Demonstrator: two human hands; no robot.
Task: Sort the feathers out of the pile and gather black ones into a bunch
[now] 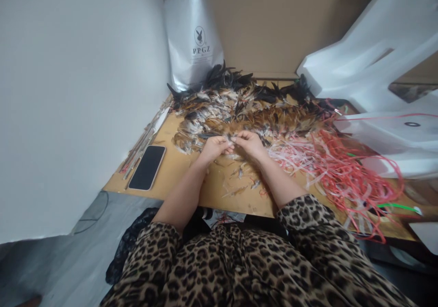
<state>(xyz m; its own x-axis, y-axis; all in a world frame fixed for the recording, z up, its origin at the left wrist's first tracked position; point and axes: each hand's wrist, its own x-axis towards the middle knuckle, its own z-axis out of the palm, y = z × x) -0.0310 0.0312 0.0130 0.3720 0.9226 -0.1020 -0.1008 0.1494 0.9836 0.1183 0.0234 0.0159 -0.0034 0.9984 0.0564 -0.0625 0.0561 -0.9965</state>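
Observation:
My left hand (216, 147) and my right hand (250, 143) meet over the middle of the table (178, 179), fingertips almost touching. Both are closed in a pinch on a small feather (229, 138), dark and pale, mostly covered by the fingers. Just beyond them lies a broad heap of feathers (273, 117), brown and cream, with long black ones (222, 79) along the back. Loose feather scraps (241, 172) are scattered on the table nearer my body. A tangle of red and whitish strips (342, 170) spreads to the right of my right forearm.
A phone (148, 168) lies at the left, beside thin sticks (140, 147) along the table edge. A silver-white bag (191, 38) stands at the back left against the wall. White foam pieces (362, 65) rise at the right. A green strip (398, 205) lies front right.

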